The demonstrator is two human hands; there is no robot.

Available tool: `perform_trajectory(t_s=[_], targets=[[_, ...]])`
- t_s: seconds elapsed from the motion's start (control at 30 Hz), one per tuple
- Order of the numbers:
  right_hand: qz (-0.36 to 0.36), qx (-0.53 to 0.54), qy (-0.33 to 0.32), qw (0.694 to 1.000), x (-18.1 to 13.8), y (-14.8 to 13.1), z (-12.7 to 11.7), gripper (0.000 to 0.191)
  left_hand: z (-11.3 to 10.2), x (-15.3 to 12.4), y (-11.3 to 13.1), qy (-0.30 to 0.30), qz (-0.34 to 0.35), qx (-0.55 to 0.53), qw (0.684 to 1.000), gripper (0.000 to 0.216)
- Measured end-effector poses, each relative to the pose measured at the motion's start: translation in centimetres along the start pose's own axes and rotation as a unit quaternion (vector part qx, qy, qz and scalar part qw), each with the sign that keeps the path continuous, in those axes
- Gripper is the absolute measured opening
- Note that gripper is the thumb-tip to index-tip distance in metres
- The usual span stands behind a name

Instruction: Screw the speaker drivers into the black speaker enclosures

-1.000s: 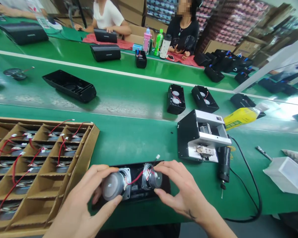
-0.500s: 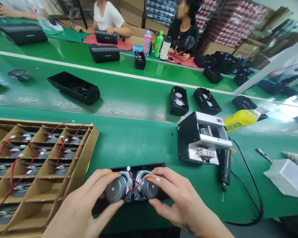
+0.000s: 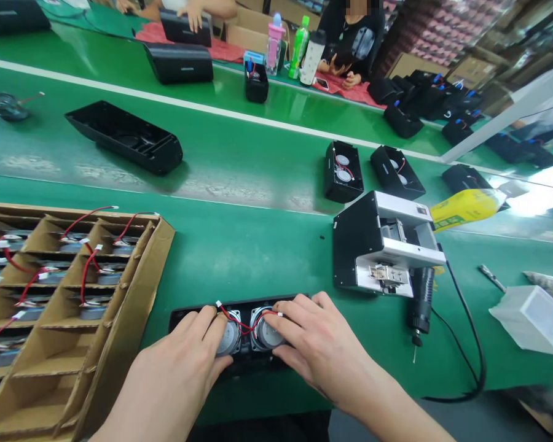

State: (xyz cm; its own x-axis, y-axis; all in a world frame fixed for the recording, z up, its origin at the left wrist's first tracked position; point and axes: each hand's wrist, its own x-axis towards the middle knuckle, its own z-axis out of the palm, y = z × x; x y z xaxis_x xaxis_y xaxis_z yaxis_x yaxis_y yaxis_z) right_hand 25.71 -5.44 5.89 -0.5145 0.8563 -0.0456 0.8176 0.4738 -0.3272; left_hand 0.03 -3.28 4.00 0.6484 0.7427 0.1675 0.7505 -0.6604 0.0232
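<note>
Two round speaker drivers with red wires sit side by side in a long black speaker housing at the bench's near edge. My left hand has its fingers closed around the left speaker driver. The right speaker driver is gripped by my right hand, thumb below and fingers above. Red leads with white plugs cross between the two drivers. Fingers hide the outer sides of both drivers and parts of the housing.
On the left stands a cardboard divider box of wired drivers. At right are a screw feeder, an electric screwdriver with its cable and a white container. Beyond lie black housings, bottles and people seated opposite.
Both drivers now sit lower and flatter in the black housing, with my hands pressed closer over them. The view has shifted, and a co-worker's hand has risen above a black speaker.
</note>
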Motion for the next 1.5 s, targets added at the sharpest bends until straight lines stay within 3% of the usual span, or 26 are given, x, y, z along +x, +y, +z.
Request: perform_trajectory(t_s=[0.17,0.57,1.5], targets=[[-0.010,0.043,-0.008,0.999,0.1,1.0,0.3,0.039,0.4,-0.5,-0.2,0.010,-0.001,-0.023,1.000,0.023],[-0.030,0.078,0.020,0.996,-0.3,1.9,1.2,0.036,1.2,-0.8,-2.1,0.022,0.057,-0.033,0.998,0.051],[-0.015,0.071,0.013,0.997,-0.5,1.8,1.2,0.034,1.1,-0.5,-1.7,0.053,0.061,-0.028,0.996,0.062]])
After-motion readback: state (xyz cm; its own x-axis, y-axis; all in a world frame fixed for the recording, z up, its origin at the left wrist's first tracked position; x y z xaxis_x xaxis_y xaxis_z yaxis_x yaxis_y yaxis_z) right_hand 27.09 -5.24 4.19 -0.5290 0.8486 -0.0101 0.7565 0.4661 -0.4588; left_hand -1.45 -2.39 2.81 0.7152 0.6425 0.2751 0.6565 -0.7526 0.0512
